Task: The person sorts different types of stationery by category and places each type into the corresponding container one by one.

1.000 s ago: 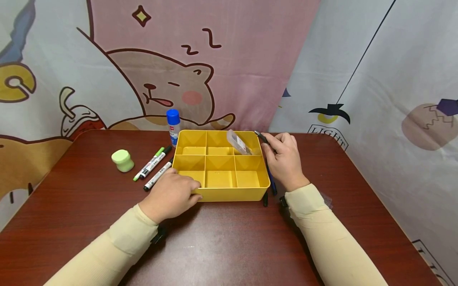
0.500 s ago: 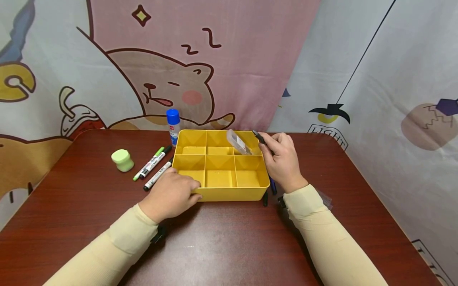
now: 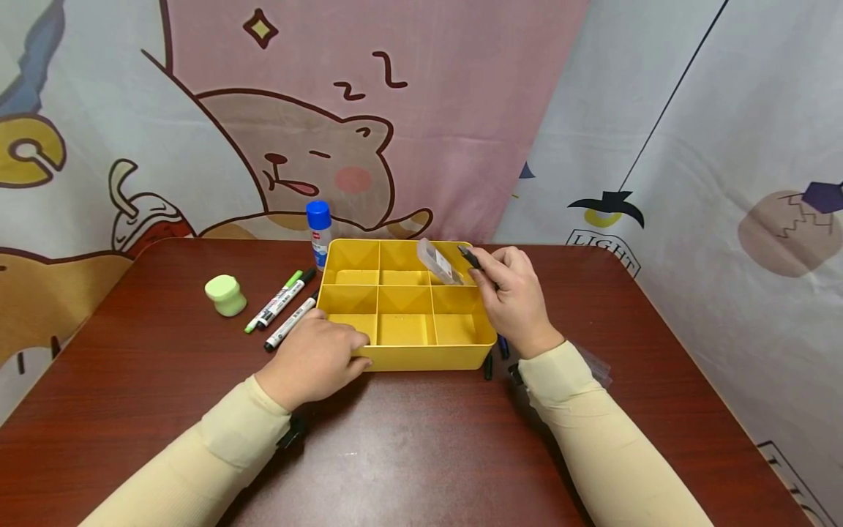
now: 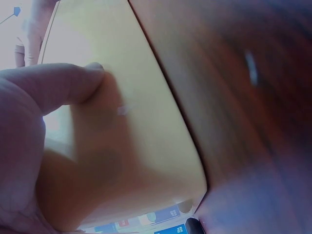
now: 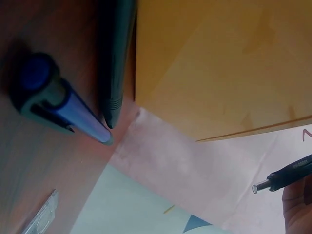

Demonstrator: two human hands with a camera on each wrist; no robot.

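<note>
Over box (image 3: 428, 358), black pen (image 3: 469, 257) juts from pinching right fingers (image 3: 495, 269); left fingers (image 3: 352, 339) grip rim (image 3: 421, 346).

Markers (image 3: 286, 298) left of the divided box (image 3: 421, 358)

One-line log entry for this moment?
left hand: grips yellow divided box at near wall | right hand: holds black pen over box's right side | clear plastic case: tilted inside

A yellow box (image 3: 421, 358) on a red-brown, wood-grained table (image 3: 408, 454).
On the left, the small block (image 3: 226, 296) is pale green, two markers (image 3: 282, 304) are white with black ends, and the glue stick (image 3: 320, 245) has a blue cap (image 3: 318, 215); on the right, the pen (image 3: 470, 256) is black; the far cloth (image 3: 474, 95) is pink and white, with a brown bear (image 3: 316, 161).
</note>
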